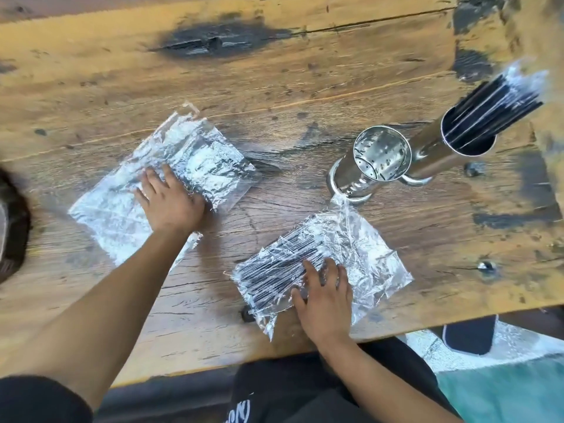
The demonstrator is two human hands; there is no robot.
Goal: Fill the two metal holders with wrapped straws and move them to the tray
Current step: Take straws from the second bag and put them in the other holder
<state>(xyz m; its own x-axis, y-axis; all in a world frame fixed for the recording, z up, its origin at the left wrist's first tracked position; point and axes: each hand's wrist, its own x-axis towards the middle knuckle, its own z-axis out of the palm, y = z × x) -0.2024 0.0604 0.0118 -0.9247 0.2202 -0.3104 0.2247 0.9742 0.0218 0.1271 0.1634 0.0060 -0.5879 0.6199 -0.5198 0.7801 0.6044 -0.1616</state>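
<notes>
Two shiny metal holders stand on the wooden table at the right. The nearer holder (380, 157) is empty, its perforated inside showing. The farther holder (457, 138) holds a bunch of black wrapped straws (503, 99) sticking out to the upper right. A clear plastic bag (329, 264) with black wrapped straws inside lies near the table's front edge; my right hand (325, 297) rests flat on its near side. A second, flatter clear bag (158, 190) lies to the left, with my left hand (171, 199) pressed on its middle, fingers spread.
The table's front edge (396, 331) runs just below the right bag, with my lap in dark clothing under it. A dark object (12, 221) sits at the far left edge. A shoe and teal floor show at the lower right. No tray is in view.
</notes>
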